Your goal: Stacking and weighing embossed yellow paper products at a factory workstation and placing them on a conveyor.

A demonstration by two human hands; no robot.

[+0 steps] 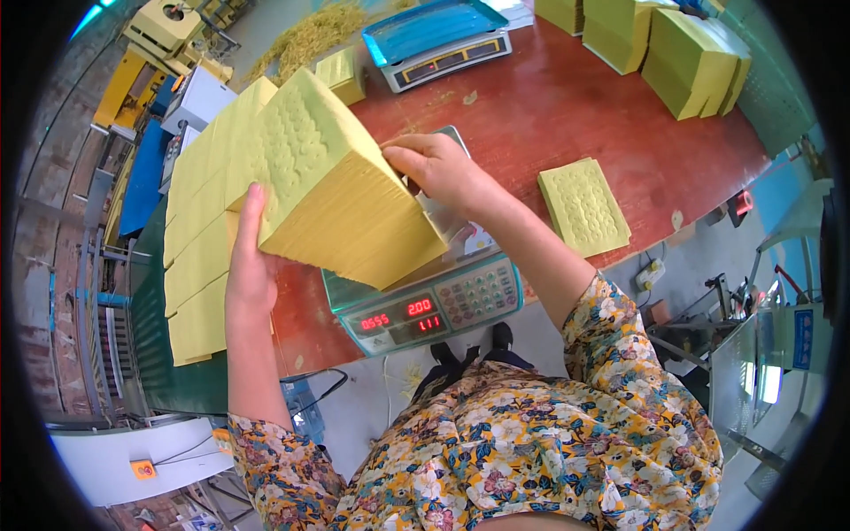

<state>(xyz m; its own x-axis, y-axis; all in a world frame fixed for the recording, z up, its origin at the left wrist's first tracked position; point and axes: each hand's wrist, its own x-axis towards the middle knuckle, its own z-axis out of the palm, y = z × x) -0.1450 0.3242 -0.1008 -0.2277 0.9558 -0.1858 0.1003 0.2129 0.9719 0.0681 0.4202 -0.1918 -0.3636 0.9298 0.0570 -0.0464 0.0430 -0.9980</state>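
We hold a thick stack of yellow embossed paper [341, 186] between our two hands, tilted above the weighing scale [429, 301] that stands at the near edge of the red-brown table [567, 115]. Our left hand [248, 265] presses flat against the near left end of the stack, the fingers stretched upward along its side, so it supports rather than pinches. Our right hand [438, 168] lies on the far right edge of the stack with the fingers curled over it; the thumb is hidden, so we cannot tell how firmly it closes. The lower corner of the stack hangs just above the scale's platform, and we cannot tell whether it touches. The front panel of the scale shows red lit digits beside a keypad. To the left of the stack, a long row of yellow paper bundles [199, 265] lies on a green surface. To the right, a thin pile of yellow sheets [584, 208] lies flat on the table, well apart from our hands. At the far side of the table stands a second scale with a blue tray [434, 31], and near the far right corner stand several taller yellow stacks [686, 57].
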